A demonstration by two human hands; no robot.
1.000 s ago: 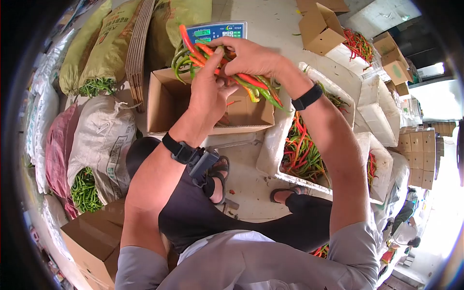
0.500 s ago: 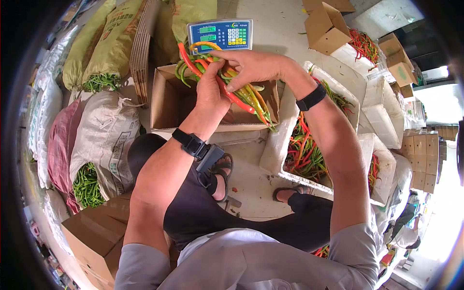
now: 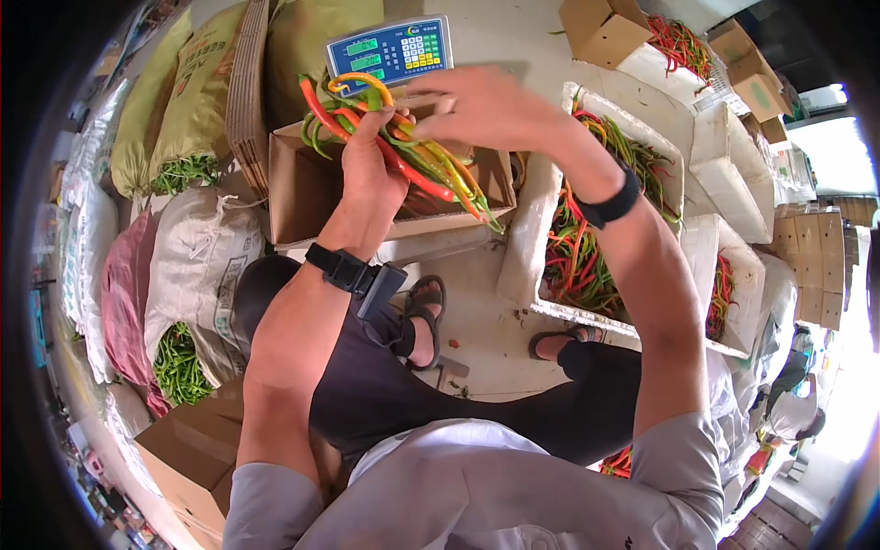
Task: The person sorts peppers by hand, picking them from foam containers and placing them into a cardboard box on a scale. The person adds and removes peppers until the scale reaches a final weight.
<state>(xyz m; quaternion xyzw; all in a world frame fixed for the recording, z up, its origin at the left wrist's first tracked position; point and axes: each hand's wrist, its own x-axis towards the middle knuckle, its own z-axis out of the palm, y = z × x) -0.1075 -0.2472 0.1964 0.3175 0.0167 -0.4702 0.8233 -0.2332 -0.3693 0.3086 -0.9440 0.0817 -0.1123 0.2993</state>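
Observation:
My left hand is closed round a bunch of long chili peppers, red, orange, yellow and green, held tilted above an open cardboard box. The curved stem ends stick out at the upper left, and the tips hang over the box's front rim. My right hand, smeared by motion, is just right of the bunch. Its thumb and fingers are apart, and I see nothing held in them. Behind the box stands a weighing scale display with lit green readouts.
To the right, a white foam box holds mixed red and green chilies, with a smaller foam box beyond. Sacks of green peppers line the left, near flattened cardboard. A closed carton is at lower left.
My right hand has come off the chili bunch and shifted right, its fingers parting. My left hand keeps hold of the bunch. The whole view has shifted slightly.

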